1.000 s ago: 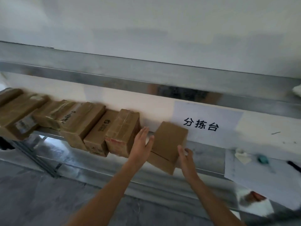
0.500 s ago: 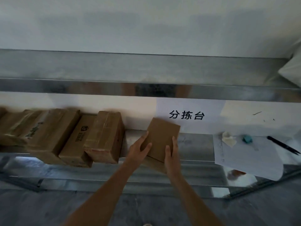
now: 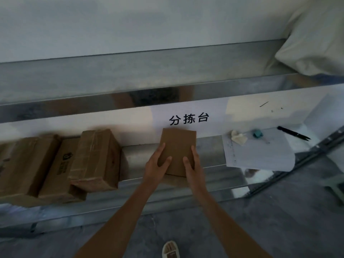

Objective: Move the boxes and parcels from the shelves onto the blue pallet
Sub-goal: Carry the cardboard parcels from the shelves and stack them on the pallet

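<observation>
A small plain brown cardboard box [image 3: 178, 146] sits on the lower metal shelf [image 3: 137, 155], under a white sign with black characters. My left hand [image 3: 157, 164] grips its left side and my right hand [image 3: 191, 164] grips its right side, thumbs on top. To the left on the same shelf stands a row of taped cardboard boxes [image 3: 95, 157], the nearest about a hand's width from the held box. The blue pallet is not in view.
A sheet of paper [image 3: 260, 153] lies on the shelf at right with a crumpled tissue [image 3: 239, 137], a small teal object [image 3: 257, 133] and a black pen [image 3: 293, 133]. A white sack [image 3: 314, 43] rests on the upper shelf. Grey floor and my shoe [image 3: 170, 249] are below.
Both hands have closed in from either side onto the small box. The view has shifted left to right, so the box row has slid towards the left edge.
</observation>
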